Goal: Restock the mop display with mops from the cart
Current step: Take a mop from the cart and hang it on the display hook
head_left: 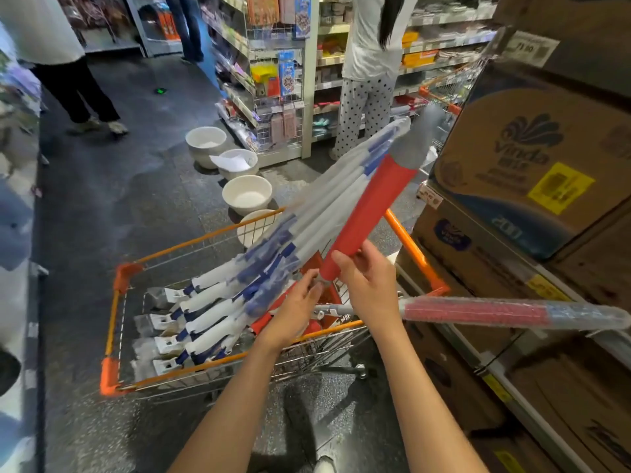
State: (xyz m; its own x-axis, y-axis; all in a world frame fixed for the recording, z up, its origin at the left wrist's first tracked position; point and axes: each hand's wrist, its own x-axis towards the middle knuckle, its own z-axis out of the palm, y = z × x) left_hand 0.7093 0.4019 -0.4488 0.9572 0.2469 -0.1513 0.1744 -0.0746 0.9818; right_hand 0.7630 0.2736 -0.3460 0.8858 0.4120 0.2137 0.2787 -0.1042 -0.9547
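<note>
Red-sleeved mop point(370, 206) is held tilted above the cart point(415, 245), right hand point(367, 285) curled round its lower end, left hand point(298, 302) pinching just below. Risk judged: raised end could be swung into stacked cartons point(532, 172); wrapped mops point(218, 298) alongside could be dragged out.

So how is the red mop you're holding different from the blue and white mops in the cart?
The red mop has a red sleeve; the blue and white mops have white wrapping with blue bands. The red mop is lifted and tilted up, gripped near its lower end by the right hand; the blue and white ones lie side by side in the cart. Both kinds are long, thin and wrapped.
</note>
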